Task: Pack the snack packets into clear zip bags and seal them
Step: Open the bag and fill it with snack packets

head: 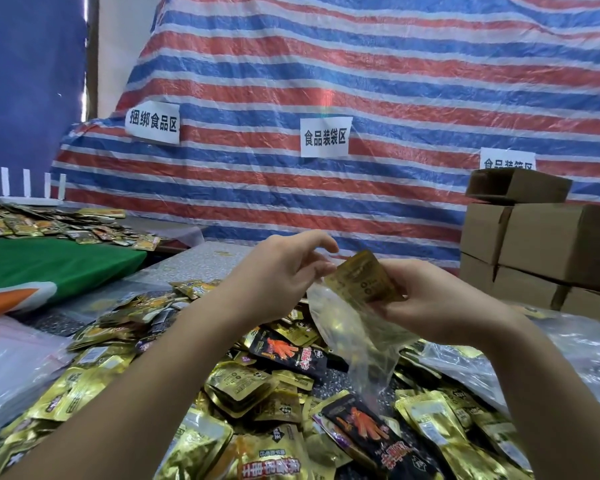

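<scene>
Bright, even light fills the scene, with soft shadows only. Glare glints off the gold foil snack packets [243,386] and the plastic sheet over the striped tarp [361,81]. Wide-angle bending curves the edges, and the nearest packets look slightly soft.

A gold foil snack packet [359,279] stood tilted, half inside the mouth of a clear plastic zip bag [357,341] hanging above heaped gold and black packets [257,386].

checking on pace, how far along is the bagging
Done: no sealed bag is clearly visible. In hand: the right hand holds a gold packet at the mouth of a clear zip bag, which the left hand pinches open. Left: sealing this bag, plus the large pile of loose packets on the table.
</scene>
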### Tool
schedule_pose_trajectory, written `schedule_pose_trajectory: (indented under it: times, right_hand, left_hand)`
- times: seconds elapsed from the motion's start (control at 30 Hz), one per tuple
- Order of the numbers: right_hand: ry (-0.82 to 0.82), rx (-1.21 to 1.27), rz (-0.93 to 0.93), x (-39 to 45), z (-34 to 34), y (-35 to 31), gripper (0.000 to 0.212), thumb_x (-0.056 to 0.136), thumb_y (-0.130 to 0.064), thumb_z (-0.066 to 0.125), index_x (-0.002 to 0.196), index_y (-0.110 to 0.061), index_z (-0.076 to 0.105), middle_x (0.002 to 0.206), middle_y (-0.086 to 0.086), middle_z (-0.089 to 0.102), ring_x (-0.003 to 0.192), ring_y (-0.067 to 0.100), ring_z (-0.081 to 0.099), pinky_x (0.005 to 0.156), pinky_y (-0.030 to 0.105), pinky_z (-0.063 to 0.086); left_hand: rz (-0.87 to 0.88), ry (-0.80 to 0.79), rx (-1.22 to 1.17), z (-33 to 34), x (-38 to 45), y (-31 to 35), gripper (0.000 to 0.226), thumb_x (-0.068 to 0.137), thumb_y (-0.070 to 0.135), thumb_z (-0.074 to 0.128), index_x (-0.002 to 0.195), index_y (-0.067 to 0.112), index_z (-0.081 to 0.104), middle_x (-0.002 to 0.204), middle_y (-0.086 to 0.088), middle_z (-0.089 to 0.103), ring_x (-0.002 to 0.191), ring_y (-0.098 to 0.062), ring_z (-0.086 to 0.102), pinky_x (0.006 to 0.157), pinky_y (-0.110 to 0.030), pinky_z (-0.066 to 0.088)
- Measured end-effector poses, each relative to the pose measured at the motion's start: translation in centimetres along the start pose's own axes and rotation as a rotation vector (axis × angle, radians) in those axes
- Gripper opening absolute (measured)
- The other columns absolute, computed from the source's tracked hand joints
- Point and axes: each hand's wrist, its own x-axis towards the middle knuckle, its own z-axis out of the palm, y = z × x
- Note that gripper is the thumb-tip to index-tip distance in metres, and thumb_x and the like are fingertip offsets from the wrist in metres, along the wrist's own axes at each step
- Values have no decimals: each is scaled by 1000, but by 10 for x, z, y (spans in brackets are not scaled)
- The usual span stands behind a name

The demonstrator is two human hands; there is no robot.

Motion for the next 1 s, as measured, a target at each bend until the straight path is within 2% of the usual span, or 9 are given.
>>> schedule_pose_trajectory:
  times: [0.07,0.17,0.3,0.5,0.6,0.67,0.73,0.87,1.0]
  right_hand:
    - [-11,-59,0,-1,1,-2,31,90,-11,66,89,-41,64,84,-9,68,74,11,62,63,28,50]
    - [-28,-142,3,-2,2,-6,24,91,-8,62,92,-32,64,84,-3,66,70,10,58,59,27,47]
    - [31,-170,22,1,5,-5,15,89,-7,63,86,-21,66,75,1,63,55,6,52,48,24,44]
    - [237,-30,-64,1,2,-8,11,88,-32,72,78,-27,69,71,-16,67,59,2,62,49,15,46]
    - [363,-97,-137,2,0,-12,46,90,-61,47,74,-23,68,65,-3,65,55,10,58,47,29,44]
    - [424,-78,-173,1,-3,-14,57,92,-67,38,69,-22,64,59,-1,61,51,10,55,46,31,42]
    - [410,-82,-204,-2,-5,-15,52,87,-68,43,75,-24,68,65,-6,65,58,7,61,48,24,47]
    - [305,-216,-211,-6,-8,-19,45,76,-65,58,89,-25,75,84,-14,69,81,3,63,73,36,57]
    - [345,-222,-266,-5,-7,-20,28,83,-44,63,84,-20,77,82,-12,68,78,4,63,73,32,55]
  left_hand:
    - [6,-5,21,1,0,3,21,97,21,61,118,21,64,93,14,71,80,-19,71,72,-42,57]
    - [21,11,-35,3,-1,9,20,96,17,62,115,20,67,93,13,72,82,-11,71,76,-38,56]
    - [52,70,-89,6,-1,14,18,95,15,63,112,19,69,92,10,72,79,-13,70,72,-38,57]
    - [97,242,-86,1,2,9,16,94,13,65,109,13,70,93,1,72,82,-14,69,75,-39,57]
    - [85,288,-113,1,2,9,16,95,14,64,110,14,70,93,1,72,83,-13,69,73,-39,57]
    - [73,308,-143,1,3,10,17,95,14,64,111,14,70,95,1,72,85,-12,69,75,-39,58]
    - [54,332,-204,-1,3,12,16,95,14,63,110,14,70,94,2,73,85,-13,70,76,-40,59]
    - [45,340,-246,-5,4,15,14,96,15,61,107,23,66,91,3,72,84,-10,70,74,-35,60]
    - [41,370,-307,-6,4,18,12,97,11,60,103,20,65,87,4,72,72,-6,71,64,-19,54]
